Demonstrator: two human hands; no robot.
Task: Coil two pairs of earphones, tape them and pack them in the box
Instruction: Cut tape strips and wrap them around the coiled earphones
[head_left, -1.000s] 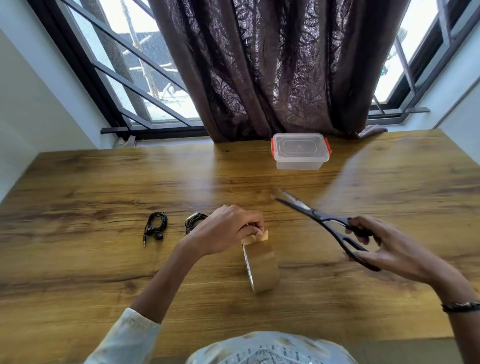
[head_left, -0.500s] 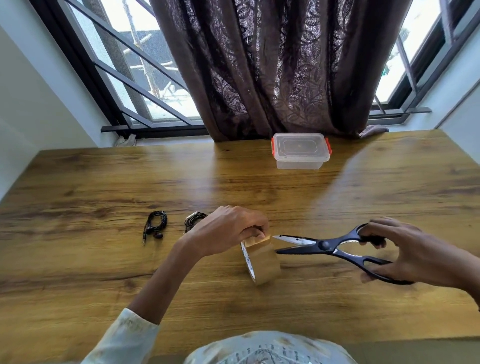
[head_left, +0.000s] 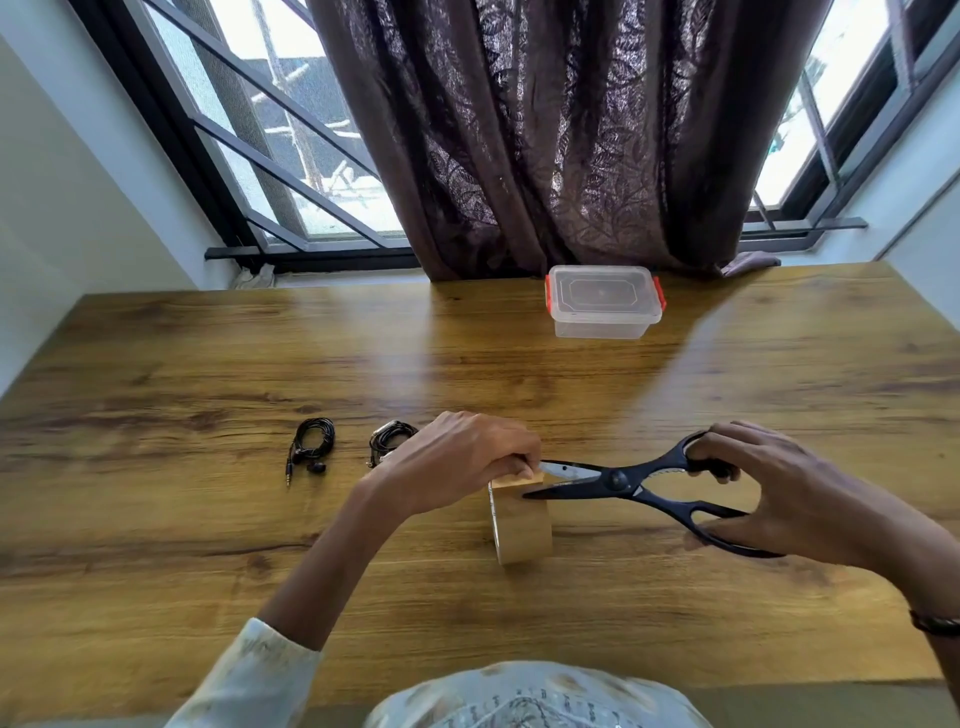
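Nearest the person, at about 6 o'clock on the worktop (head_left: 156, 545), the roll of brown tape (head_left: 522, 525) stands on its edge; it is light and stiff in the core but the pulled end is thin, sticky and apt to fold on itself, so I judge it best held taut by the very tip. The left hand (head_left: 462, 462) does just that; its fingers are curled and pinch the free tape end up off the top of the roll. The right hand (head_left: 800, 499) comes in from 3 o'clock with thumb and fingers curled through the loops of the black scissors (head_left: 618, 480); the blades stand parted, one above and one below the lifted strip, right beside the left fingertips (close enough that the cut wants care).

Further out, at about 10 o'clock, the first coiled earphones (head_left: 310, 448) lie in a loose black bundle with the plug trailing toward the person; the second coiled earphones (head_left: 390, 439) lie just beside the left hand, partly hidden behind it. Both are light, soft and springy; a coil will likely loosen unless pinched across the whole bundle while the tape goes round.

Farthest, at 12 o'clock by the curtain (head_left: 561, 135), the clear box (head_left: 602, 309) sits with its lid on and red clips at the sides; it looks light and rigid, and the lid must come off before packing.
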